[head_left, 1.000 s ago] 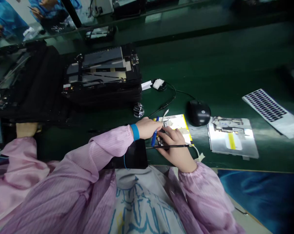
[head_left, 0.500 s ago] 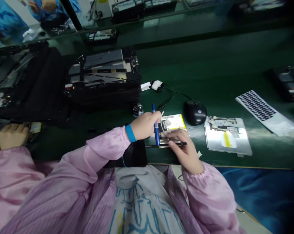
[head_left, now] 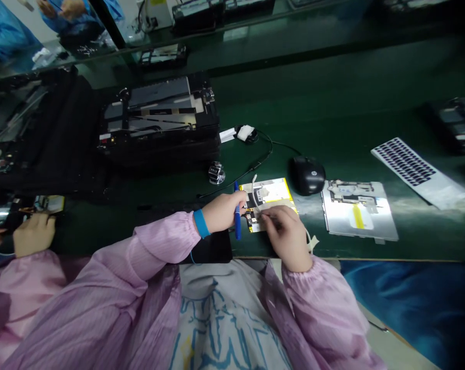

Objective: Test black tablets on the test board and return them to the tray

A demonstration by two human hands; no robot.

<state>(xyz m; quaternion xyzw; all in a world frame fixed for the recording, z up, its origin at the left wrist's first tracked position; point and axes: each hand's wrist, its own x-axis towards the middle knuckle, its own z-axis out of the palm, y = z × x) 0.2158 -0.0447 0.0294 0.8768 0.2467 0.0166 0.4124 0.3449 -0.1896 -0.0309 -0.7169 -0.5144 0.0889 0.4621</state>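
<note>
My left hand (head_left: 221, 211), with a blue band at the wrist, is closed around a blue pen (head_left: 237, 222) that points toward the table's front edge. Beside its fingertips lies a flat battery pack (head_left: 276, 191) with silver faces, yellow edges and a small circuit board along its left side. My right hand (head_left: 288, 236) covers the pack's lower right part, thumb and fingers pinched together. A thin white cable (head_left: 254, 191) runs across the pack into that pinch and shows again beside the right wrist. The exact spot under the fingertips is hidden.
A black mouse (head_left: 308, 176), a silver metal plate (head_left: 356, 226) with a circuit board and a keyboard-sticker sheet (head_left: 406, 162) lie to the right. Stacked black device housings (head_left: 159, 139) stand at the back left. A co-worker's hand (head_left: 35, 234) is at the far left.
My left hand has shifted slightly left and down with the pen, uncovering more of the battery pack. My right fingers have drawn together over the pack. The co-worker's hand has moved right.
</note>
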